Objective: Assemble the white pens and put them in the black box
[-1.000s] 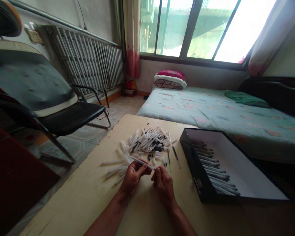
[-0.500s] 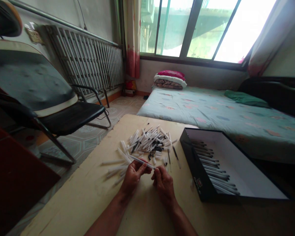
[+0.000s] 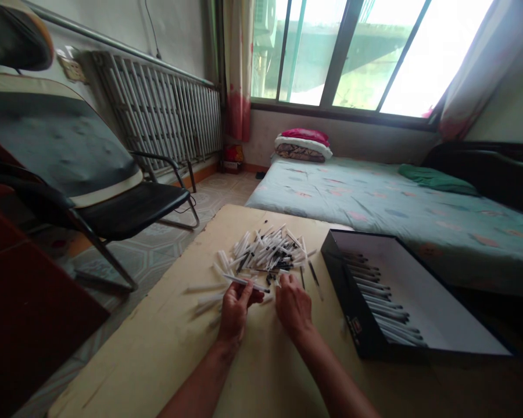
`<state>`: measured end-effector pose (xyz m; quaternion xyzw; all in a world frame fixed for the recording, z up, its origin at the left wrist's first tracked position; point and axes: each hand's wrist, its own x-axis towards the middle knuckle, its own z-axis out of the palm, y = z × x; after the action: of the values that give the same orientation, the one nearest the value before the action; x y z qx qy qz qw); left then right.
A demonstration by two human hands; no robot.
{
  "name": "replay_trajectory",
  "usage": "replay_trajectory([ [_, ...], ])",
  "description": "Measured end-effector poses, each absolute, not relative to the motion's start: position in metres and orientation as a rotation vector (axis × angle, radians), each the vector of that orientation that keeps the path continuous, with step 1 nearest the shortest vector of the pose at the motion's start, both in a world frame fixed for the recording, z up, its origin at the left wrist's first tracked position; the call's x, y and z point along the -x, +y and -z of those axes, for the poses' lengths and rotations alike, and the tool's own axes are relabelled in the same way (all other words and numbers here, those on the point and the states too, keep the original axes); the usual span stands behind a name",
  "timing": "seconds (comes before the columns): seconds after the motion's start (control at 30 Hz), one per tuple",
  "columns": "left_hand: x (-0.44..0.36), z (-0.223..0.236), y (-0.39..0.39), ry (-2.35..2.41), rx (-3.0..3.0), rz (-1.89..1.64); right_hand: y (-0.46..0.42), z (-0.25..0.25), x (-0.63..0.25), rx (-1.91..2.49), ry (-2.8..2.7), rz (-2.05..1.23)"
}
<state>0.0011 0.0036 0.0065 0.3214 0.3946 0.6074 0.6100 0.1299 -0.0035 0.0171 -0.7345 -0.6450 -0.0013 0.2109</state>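
The left hand (image 3: 237,307) pinches a slim white plastic pen (image 3: 246,283) between thumb and fingers while the right hand (image 3: 293,305) bunches its fingertips (image 3: 282,280) at a loose pile of pens (image 3: 265,252) on a scuffed pale wooden tabletop (image 3: 157,331).

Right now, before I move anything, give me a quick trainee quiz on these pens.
1. True or false: the black box lies to the right of the pile of pens.
2. What does the left hand hold: A) a white pen, B) scissors, C) a phone?
3. Which hand is nearer the black box?

Key: 1. True. 2. A. 3. The right hand.
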Motion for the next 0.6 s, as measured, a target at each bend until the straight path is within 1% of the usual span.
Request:
replay_trajectory([
  [0.13,0.0,-0.004,0.005,0.915,-0.754,-1.388,0.008,-0.018,-0.125,2.148,-1.817,0.077],
  [0.27,0.0,-0.003,0.005,0.908,-0.759,-1.403,0.002,-0.014,-0.131,2.011,-1.832,0.042],
  [0.33,0.0,-0.003,0.005,0.905,-0.753,-1.412,-0.008,-0.01,-0.135,1.865,-1.79,-0.046],
  [0.5,-0.002,-0.005,0.004,0.905,-0.72,-1.395,-0.037,0.006,-0.143,1.508,-1.498,-0.466],
  [0.6,-0.002,-0.005,0.004,0.882,-0.745,-1.359,-0.047,0.013,-0.143,1.445,-1.423,-0.541],
])
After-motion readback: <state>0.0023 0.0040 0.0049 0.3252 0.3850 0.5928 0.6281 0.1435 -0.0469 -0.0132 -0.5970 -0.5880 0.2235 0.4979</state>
